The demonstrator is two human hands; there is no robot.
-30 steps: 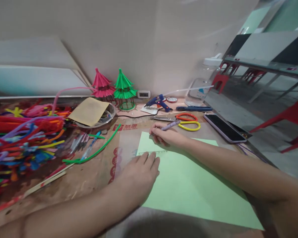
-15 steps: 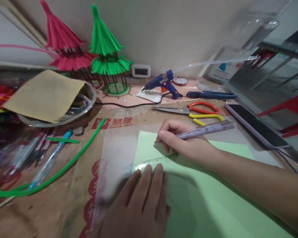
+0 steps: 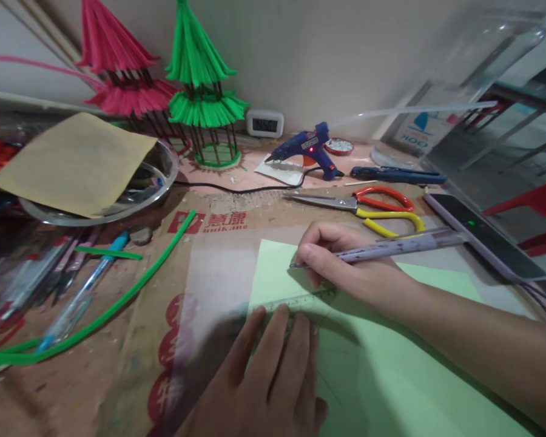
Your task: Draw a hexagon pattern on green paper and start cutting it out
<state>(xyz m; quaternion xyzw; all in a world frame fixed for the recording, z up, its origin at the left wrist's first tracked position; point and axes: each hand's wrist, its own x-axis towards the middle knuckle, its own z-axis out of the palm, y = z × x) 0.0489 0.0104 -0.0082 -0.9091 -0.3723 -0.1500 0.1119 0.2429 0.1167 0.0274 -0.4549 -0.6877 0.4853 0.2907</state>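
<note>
Your left hand (image 3: 268, 376) is bare, its back broad and its slender fingers (image 3: 273, 349) tapering to rounded tips. Your right hand (image 3: 350, 264) is bare too, with a rounded thumb (image 3: 318, 258) and a slim wrist (image 3: 400, 291) that widens gently into the forearm (image 3: 477, 334). That forearm is uncovered and smooth in outline out to the edge of view; blur and shadow obscure finer detail on both hands

Pale-green paper (image 3: 404, 364), dark-marked lilac pen (image 3: 394, 247)
</note>
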